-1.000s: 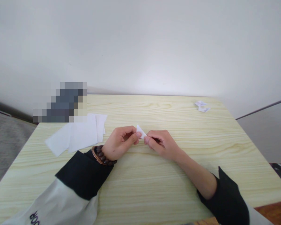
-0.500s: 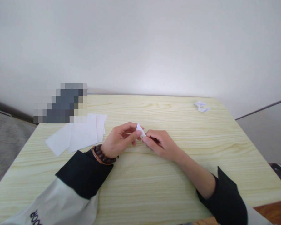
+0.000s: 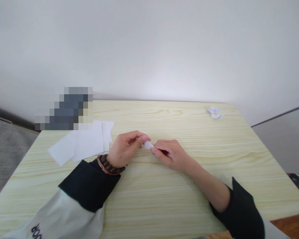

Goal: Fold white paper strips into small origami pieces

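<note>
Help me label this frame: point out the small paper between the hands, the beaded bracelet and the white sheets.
Small paper (image 3: 148,145): head view, middle of its exposed white face.
Beaded bracelet (image 3: 109,168): head view, on its dark beads.
White sheets (image 3: 88,142): head view, upper face of the middle sheet.

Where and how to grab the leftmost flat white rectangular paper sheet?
Likely the near corner of the leftmost white rectangular sheet: it lies flat, and that corner juts past the white sheet to its right. Come from the near-left, lift the edge, then pinch above and below. The left hand is nearest, but holds a small folded white paper.
</note>
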{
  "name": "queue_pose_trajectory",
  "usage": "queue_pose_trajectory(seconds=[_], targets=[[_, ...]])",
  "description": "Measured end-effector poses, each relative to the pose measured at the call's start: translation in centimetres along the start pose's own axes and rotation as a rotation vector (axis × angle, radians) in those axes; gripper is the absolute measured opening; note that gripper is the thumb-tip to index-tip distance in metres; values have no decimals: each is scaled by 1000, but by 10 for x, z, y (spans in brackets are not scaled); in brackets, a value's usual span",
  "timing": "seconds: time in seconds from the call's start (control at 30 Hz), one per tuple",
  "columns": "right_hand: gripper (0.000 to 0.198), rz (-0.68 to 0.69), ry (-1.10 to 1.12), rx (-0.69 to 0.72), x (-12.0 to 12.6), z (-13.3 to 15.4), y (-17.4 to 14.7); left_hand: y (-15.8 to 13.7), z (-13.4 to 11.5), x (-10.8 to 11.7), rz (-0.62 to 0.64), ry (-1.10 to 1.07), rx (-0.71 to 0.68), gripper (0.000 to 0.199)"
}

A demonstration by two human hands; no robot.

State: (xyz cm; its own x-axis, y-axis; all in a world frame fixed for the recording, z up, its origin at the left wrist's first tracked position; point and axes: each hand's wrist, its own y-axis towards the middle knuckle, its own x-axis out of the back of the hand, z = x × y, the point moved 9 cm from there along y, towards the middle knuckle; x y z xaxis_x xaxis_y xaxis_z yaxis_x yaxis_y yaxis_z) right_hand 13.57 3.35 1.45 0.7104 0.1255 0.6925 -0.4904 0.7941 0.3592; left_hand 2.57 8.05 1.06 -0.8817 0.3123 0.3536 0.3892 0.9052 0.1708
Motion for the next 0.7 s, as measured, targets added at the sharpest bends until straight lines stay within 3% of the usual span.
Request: queue_pose_trajectory(seconds=[0.2,0.33,0.47,0.6,0.7], targets=[[27,-217,-458,138,17,15,1,0,8,-2,-33,-79,150,36],[29,-274,-614,204,19,27,2,0,9,-9,40,-69,180,40],[28,-207,-532,188,15,26,3,0,10,-14,101,-102,188,38],[29,-76,-261,22,9,7,2,0,8,-15,124,-159,161,38],[27,-52,-155,-88,8,-6,1,0,7,-17,143,-171,154,37]])
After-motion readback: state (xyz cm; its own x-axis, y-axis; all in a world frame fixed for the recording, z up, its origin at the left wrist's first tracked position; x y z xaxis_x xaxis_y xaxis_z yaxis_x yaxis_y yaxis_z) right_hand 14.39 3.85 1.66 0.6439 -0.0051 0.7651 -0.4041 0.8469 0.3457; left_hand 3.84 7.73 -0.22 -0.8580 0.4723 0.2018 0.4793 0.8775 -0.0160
